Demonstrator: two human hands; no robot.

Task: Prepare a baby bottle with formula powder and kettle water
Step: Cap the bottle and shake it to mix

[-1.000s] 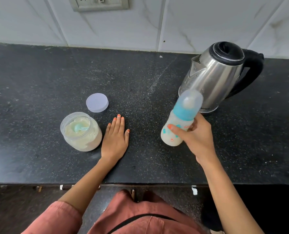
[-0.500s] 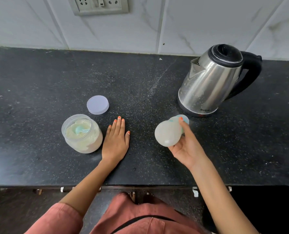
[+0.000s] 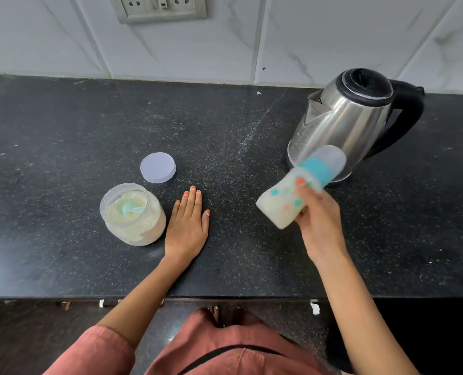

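My right hand (image 3: 316, 226) grips a capped baby bottle (image 3: 284, 201) filled with milky liquid, held above the counter and tilted, its teal collar and clear cap pointing up right toward the kettle. The bottle is motion-blurred. A steel kettle (image 3: 341, 123) with a black lid and handle stands behind it at the right. An open clear jar of formula powder (image 3: 133, 215) with a teal scoop lying in it sits at the left. My left hand (image 3: 188, 226) rests flat on the counter beside the jar, holding nothing.
The jar's pale round lid (image 3: 157, 168) lies on the black speckled counter (image 3: 62, 131) behind the jar. A tiled wall with a socket panel (image 3: 158, 6) runs along the back. The counter's front edge is near my body.
The bottle has swung from pointing its base at me to tilting cap-up toward the kettle, as in a shaking motion. My left hand has stayed flat.
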